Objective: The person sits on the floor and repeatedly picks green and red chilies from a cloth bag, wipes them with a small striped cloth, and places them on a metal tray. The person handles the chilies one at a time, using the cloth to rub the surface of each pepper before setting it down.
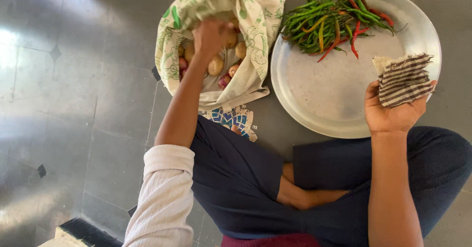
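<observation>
Left hand (210, 35) is down in the cloth bag (255, 26) on the far left, fingers curled over potatoes (216, 66); right hand (393, 110) pinches a striped cloth (403, 79) over the metal plate (324, 99); probably picking one, needs a firm grab

Soft daylight, glare on floor (19, 35) left, left hand (210, 36) motion-blurred

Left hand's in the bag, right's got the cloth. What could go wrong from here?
1. The left hand reaches into the slumped white printed cloth bag; its soft mouth could fold over or tip, spilling the small round potatoes onto the grey tiled floor.
2. The striped folded cloth rests loosely on the right hand and could slip onto the round steel plate beside the green and red chillies.
</observation>
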